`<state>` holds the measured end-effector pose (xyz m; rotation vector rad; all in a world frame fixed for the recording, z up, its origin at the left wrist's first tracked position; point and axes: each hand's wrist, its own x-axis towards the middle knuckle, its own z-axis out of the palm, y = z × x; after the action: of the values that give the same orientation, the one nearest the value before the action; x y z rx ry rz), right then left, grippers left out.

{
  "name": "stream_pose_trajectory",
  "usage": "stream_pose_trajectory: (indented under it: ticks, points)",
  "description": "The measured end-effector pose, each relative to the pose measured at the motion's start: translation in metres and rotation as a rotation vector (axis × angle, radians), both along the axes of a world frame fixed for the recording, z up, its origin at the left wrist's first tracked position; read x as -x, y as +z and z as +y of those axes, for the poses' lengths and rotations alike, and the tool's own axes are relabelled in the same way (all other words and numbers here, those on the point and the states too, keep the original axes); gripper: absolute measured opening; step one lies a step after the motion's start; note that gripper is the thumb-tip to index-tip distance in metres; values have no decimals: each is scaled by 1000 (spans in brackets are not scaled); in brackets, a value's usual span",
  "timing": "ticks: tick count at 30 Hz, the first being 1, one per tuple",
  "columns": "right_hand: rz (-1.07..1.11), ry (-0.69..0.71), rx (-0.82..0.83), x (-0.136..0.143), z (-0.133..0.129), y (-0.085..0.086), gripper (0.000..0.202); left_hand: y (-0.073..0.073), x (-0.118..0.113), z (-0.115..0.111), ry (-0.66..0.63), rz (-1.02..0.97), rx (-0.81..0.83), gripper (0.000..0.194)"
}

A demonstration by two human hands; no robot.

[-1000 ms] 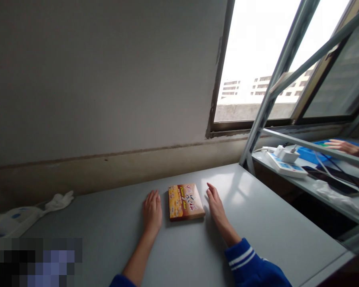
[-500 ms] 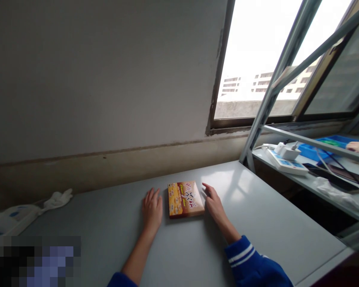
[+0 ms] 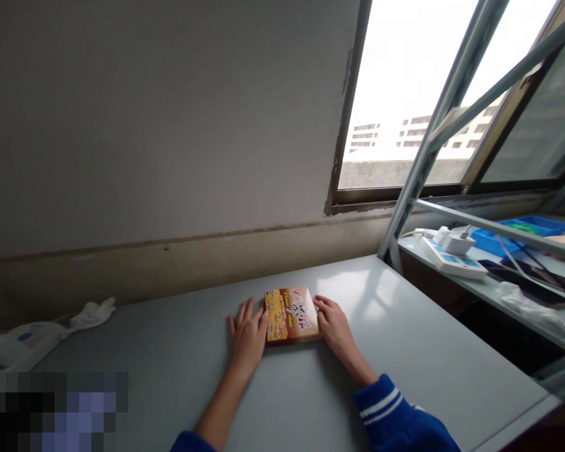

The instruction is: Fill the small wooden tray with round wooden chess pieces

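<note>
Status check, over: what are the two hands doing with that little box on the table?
Left hand and right hand against opposite sides of flat box. Box flat on grey table. Nothing on top; white glove far left.

Grey table (image 3: 405, 351), bare wall (image 3: 169, 125), bright open window (image 3: 405, 81), perhaps metal shelving (image 3: 499, 289) beside.

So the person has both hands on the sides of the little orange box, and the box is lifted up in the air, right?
Not quite. The left hand and right hand do touch the sides of the orange box, but the box is not in the air. The head view shows it lying flat on the grey table.
</note>
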<state>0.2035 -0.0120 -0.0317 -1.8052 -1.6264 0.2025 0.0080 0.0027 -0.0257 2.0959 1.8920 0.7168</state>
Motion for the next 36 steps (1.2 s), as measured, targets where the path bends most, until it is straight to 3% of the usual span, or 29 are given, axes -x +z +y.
stream_pose_trajectory:
  ticks: [7,15,19,23,31,36]
  points:
    - [100,63,-108,1,0,-5,44,4,-1,-2,-57,-50,-1,41]
    - [296,284,-137,17,-10,13,47,-3,-5,-2,-169,-199,-108,52]
    - [242,198,-122,19,-9,10,51,-12,-4,1,-55,-174,-133,59]
    - [262,79,-30,13,-3,1,56,-12,-1,2,-25,-50,-92,49]
    - [294,181,78,15,-5,-3,54,6,-3,-6,-81,33,13,48]
    - [328,193,69,15,-5,-3,55,4,-4,-6,-128,-28,55,52]
